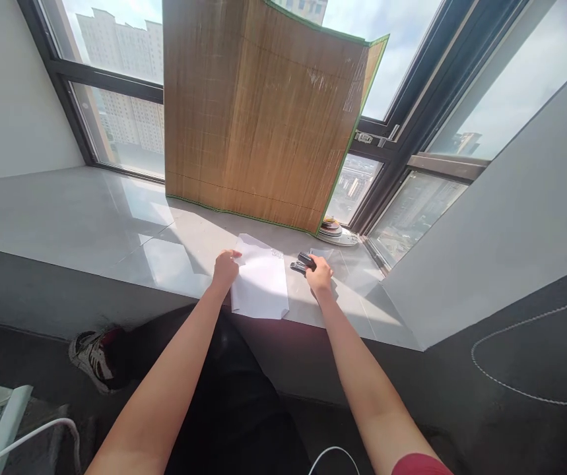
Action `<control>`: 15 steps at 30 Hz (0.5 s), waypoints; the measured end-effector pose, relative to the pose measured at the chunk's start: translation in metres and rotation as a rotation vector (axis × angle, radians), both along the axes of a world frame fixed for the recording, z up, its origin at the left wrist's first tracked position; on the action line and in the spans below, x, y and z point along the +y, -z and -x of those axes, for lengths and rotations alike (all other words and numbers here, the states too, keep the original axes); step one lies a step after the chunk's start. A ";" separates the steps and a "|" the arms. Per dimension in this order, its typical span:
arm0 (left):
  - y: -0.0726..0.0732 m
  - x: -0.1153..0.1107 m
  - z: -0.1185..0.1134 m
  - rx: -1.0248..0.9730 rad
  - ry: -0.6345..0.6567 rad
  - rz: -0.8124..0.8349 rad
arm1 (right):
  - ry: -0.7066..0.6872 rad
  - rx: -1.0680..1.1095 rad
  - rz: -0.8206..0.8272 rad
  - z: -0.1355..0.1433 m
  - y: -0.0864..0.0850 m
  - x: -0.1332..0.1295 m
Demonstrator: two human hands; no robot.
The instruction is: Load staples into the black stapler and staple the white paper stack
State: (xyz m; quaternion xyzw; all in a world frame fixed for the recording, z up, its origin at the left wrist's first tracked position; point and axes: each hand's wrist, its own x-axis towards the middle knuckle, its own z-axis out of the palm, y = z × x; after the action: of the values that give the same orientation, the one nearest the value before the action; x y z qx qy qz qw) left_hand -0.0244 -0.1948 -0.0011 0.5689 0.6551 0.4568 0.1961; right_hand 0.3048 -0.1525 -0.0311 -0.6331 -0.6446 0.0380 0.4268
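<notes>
White paper (pixel 261 280) lies on the tiled window sill, its corners folded or clipped and small print near its top right. At the paper's left edge, my left hand (pixel 226 269) has its fingers closed on it, the index finger reaching over the sheet. To the right of the paper, my right hand (pixel 319 274) is closed around a black stapler (pixel 305 261), whose jaws point left and stand apart from the paper.
A bamboo mat (pixel 258 119) with green edging stands against the window behind the paper. Stacked round items (pixel 331 229) sit in the sill's back right corner. A white rack (pixel 8 422) is at the lower left. The sill's front edge runs below my hands.
</notes>
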 end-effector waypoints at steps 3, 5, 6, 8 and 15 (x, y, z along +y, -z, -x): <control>-0.001 0.002 0.003 -0.075 0.033 -0.036 | -0.099 -0.023 0.013 0.001 -0.001 0.001; -0.002 0.003 0.004 -0.106 0.039 -0.050 | -0.116 -0.044 0.023 0.002 -0.002 0.001; -0.003 0.003 0.004 -0.120 0.045 -0.056 | -0.113 -0.051 0.028 0.002 -0.002 0.002; -0.003 0.003 0.004 -0.144 0.068 -0.062 | -0.111 -0.051 0.031 0.002 -0.003 0.002; 0.006 0.003 0.004 -0.149 0.122 0.067 | -0.190 0.002 0.004 0.000 -0.003 0.000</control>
State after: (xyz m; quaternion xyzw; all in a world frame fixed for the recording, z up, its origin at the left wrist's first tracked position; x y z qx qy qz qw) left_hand -0.0286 -0.1917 -0.0067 0.5654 0.6178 0.4628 0.2905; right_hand 0.3048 -0.1522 -0.0281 -0.5700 -0.7011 0.0802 0.4208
